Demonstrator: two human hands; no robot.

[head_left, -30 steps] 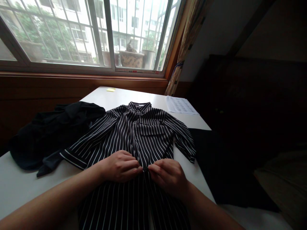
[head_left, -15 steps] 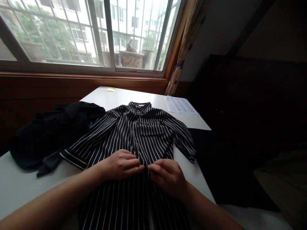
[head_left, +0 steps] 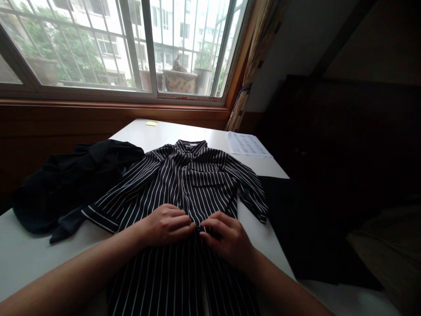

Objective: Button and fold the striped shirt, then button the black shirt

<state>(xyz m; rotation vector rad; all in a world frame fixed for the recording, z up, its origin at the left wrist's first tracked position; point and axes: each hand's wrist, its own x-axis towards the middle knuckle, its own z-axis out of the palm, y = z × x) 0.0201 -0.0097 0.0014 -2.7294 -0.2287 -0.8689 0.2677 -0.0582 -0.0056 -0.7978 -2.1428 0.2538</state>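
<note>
A black shirt with white stripes [head_left: 166, 184] lies front side up, its collar toward the far end and its short sleeves spread. At the lower front edge, my left hand [head_left: 169, 224] is closed, pinching the placket beside a small dark button [head_left: 198, 228]. Just right of that button, my right hand [head_left: 228, 239] has thumb and index finger parted, with a gap between the tips. Its other fingers are curled and partly hidden. Higher on the placket, another button [head_left: 184, 168] shows. Below my hands the two front edges part slightly.
The shirt rests on a white table [head_left: 197, 133]. Dark crumpled clothing [head_left: 82, 175] lies left, and dark cloth [head_left: 305, 232] hangs over the right edge. Printed sheets [head_left: 249, 144] and yellow sticky notes [head_left: 151, 123] lie toward the window [head_left: 184, 48]. A patterned curtain [head_left: 239, 107] hangs beyond.
The thumb and index finger of my right hand have parted, and the button between my hands now shows. My left hand has barely moved and still pinches the placket.
</note>
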